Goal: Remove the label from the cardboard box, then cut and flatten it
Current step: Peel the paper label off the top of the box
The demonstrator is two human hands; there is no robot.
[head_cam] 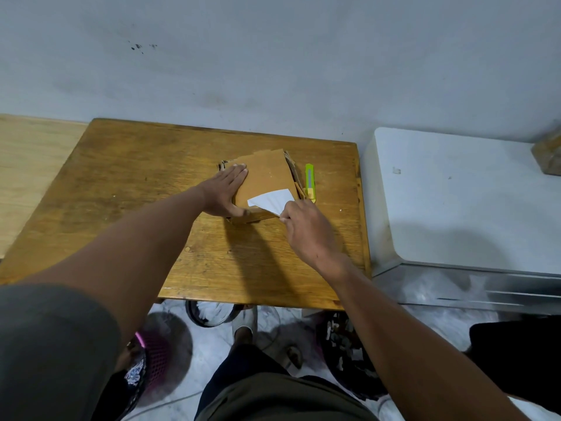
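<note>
Left hand (226,192) flat, fingers straight, pressing down; right hand (306,229) fingers curled in pinching grip.

It looked like a plain room in a home used as a makeshift workspace: a worn wooden table (121,189) stood against a stained grey wall (273,56), a white appliance (455,192) sat beside it, and baskets (158,357) crowded the marble-patterned floor (212,344).
</note>
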